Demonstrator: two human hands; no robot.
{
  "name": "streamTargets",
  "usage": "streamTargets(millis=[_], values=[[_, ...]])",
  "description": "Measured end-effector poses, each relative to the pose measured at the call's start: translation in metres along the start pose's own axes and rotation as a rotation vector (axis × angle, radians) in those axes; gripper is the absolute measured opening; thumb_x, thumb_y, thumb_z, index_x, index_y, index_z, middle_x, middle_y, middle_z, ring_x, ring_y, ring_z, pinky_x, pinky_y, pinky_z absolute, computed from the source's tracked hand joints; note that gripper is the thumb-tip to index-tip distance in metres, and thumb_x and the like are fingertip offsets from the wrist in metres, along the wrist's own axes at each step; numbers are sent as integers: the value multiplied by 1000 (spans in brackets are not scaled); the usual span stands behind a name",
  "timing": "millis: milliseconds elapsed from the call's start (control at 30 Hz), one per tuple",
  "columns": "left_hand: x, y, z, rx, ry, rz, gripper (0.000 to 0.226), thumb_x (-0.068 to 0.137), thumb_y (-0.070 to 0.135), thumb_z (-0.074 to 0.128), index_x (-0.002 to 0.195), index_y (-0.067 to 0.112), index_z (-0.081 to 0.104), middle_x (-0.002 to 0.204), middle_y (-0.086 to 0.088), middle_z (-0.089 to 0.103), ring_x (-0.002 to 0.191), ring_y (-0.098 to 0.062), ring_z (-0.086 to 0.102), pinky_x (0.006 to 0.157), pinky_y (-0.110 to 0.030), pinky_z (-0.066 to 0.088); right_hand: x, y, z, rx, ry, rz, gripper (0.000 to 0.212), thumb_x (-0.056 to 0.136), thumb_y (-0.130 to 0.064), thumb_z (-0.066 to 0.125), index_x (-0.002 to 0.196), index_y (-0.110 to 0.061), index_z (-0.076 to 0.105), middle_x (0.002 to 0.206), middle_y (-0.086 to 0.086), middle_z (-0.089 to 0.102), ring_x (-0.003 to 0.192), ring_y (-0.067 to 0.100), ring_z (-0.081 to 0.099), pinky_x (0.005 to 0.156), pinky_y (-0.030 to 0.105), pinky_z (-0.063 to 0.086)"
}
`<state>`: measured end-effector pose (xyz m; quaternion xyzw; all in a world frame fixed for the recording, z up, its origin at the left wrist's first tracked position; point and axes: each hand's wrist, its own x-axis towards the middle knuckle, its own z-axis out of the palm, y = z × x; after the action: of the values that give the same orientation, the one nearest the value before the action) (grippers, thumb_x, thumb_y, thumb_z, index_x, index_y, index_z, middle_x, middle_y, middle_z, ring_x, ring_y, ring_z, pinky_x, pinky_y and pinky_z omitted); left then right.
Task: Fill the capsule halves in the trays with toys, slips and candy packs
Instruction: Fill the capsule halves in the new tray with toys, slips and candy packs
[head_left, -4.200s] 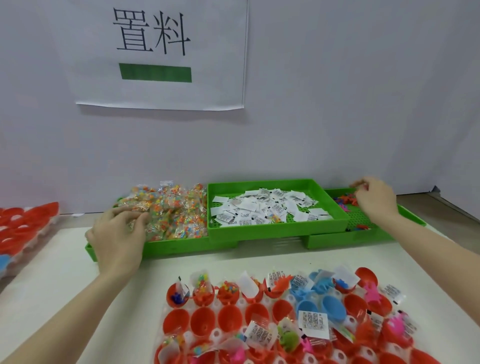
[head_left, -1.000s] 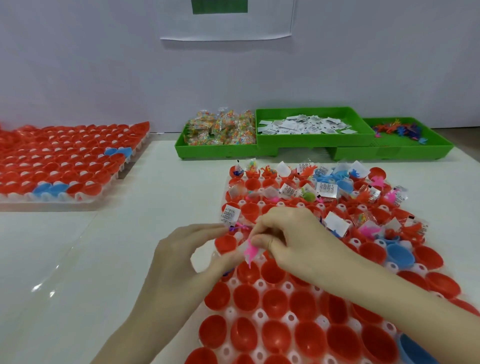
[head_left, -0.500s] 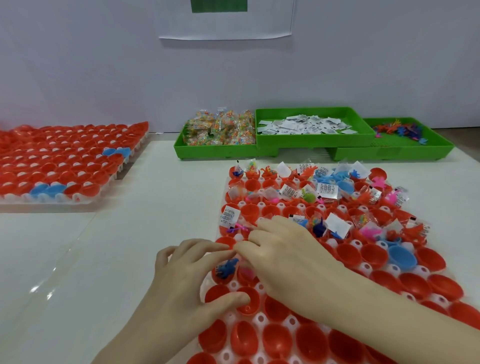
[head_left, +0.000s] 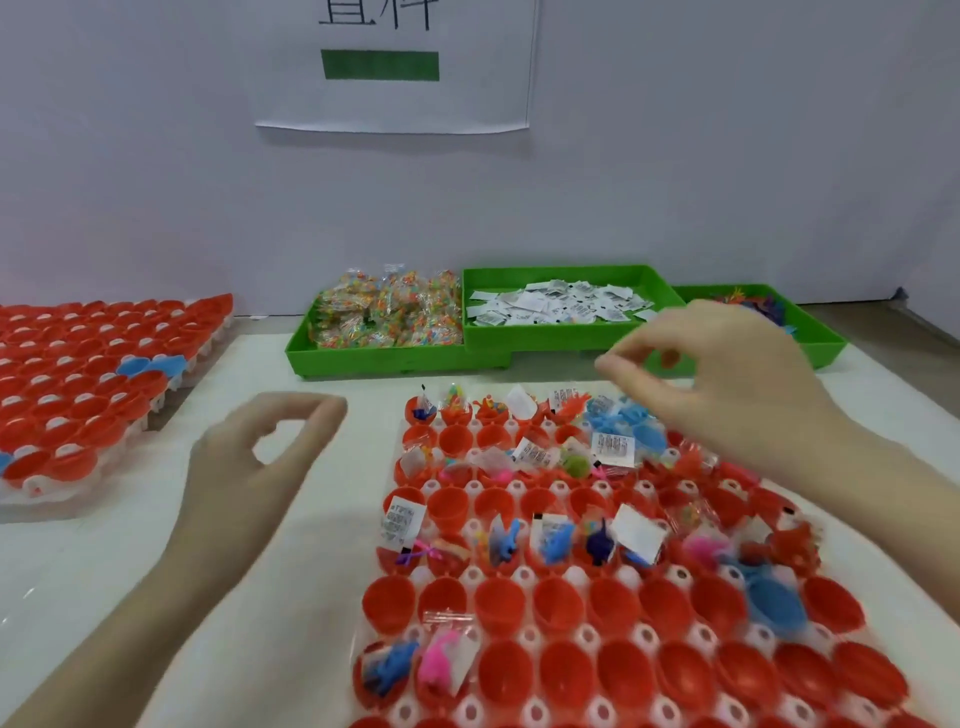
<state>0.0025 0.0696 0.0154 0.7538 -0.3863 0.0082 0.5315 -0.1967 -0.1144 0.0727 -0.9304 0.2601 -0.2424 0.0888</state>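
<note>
On the white counter (head_left: 322, 519), both the left hand (head_left: 254, 457) and right hand (head_left: 727, 379) are raised with fingers loosely curled and nothing visibly held, apparently for refilling from the green bins (head_left: 566, 340) beyond, while the capsule tray (head_left: 597, 571) lies beneath the right hand.

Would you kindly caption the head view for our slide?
Both hands hover empty over a partly filled capsule tray, green supply bins behind.
</note>
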Motion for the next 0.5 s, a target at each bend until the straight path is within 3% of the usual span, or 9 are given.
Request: streamTargets(millis=[100,167,267,367,500], values=[[67,-21,24,80,12,-49,18,90,26,56,95,13,67,91,3,64,83,-5,56,76,-17,37,44,84,11,-44,160,281,26,88,-28,54,83,-8,69,69,-1,61,74,24,53,66,31,36],[107,-36,42,130,-38,-84,28,93,27,53,106,6,65,102,-6,65,95,-17,57,82,-26,38,69,137,16,-45,137,426,23,90,-20,53,95,-2,68,94,16,68,90,31,59,76,36,42],[149,-63,61,329,-149,-134,39,94,34,46,117,6,60,117,-14,62,107,-30,55,90,-35,39,85,201,33,-106,-14,604,32,93,-18,49,117,2,58,122,22,58,113,36,52,89,36,40],[166,-83,76,561,-248,-230,56,91,47,47,131,9,49,128,-16,55,116,-33,51,93,-38,40,92,236,51,-172,-190,697,49,93,-30,51,133,-2,44,137,20,46,123,34,45,96,35,37],[169,-97,88,557,-134,-274,33,83,39,64,98,11,71,90,-12,67,81,-28,56,65,-30,42,105,256,67,-88,-278,764,75,87,-48,54,144,-8,25,148,17,30,132,33,35,106,36,31]])
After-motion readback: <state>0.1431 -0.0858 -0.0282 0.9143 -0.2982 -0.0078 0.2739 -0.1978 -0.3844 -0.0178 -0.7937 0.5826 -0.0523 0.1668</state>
